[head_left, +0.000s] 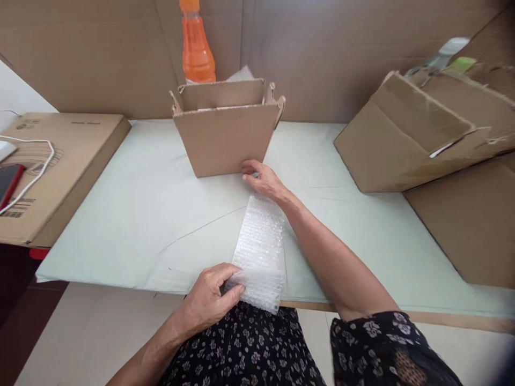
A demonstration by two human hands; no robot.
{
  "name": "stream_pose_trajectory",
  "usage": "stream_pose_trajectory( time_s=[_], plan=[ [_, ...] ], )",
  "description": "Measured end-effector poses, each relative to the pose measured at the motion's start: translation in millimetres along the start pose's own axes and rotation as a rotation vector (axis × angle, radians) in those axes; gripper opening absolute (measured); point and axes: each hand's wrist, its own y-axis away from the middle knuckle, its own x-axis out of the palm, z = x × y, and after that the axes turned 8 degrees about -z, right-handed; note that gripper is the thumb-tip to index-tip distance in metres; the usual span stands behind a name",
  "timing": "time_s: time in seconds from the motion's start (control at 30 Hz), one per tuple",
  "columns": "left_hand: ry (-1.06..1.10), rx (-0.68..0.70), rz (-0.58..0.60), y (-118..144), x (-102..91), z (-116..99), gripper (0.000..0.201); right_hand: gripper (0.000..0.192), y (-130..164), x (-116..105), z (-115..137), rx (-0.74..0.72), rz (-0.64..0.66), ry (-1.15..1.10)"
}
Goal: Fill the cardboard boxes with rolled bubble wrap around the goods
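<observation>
Our strip of bubble wrap lies lengthwise on the cloth-covered desk, its near end folded and hanging slightly over the near edge. To its left, a broad stretch of cloth gives us room out to the desk's near left corner; to its right, the bare cloth is partly crossed by our forearm.

Our left hand is at the near edge, thumb and forefinger pinching the wrap's left side by the fold. Our right hand is just beyond the wrap's far end, fingers bent against the lower right corner of an open box; we cannot tell whether they grip anything.

That box stands toward the desk's far edge, with an orange bottle rising behind its front panel. At the right side, a tilted carton rests against another carton. A flat carton borders the left edge, bearing a white cable.
</observation>
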Motion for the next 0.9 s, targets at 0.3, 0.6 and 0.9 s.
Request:
stream_pose_trajectory(
  time_s=[0.3, 0.6, 0.9],
  plan=[
    [-0.022, -0.021, 0.056, -4.7, -3.5, 0.0, 0.018, 0.036, 100.3, -52.3, -15.7, 0.070, -0.141, 0.113],
    [-0.097, 0.108, -0.084, 2.5, -6.1, -12.4, 0.016, 0.014, 86.4, -20.4, 4.1, -0.112, -0.247, 0.359],
    [-0.147, 0.039, -0.408, -24.5, -79.4, -0.2, 0.054, 0.040, 48.4, -19.1, 8.4, -0.055, -0.263, 0.299]
  ],
)
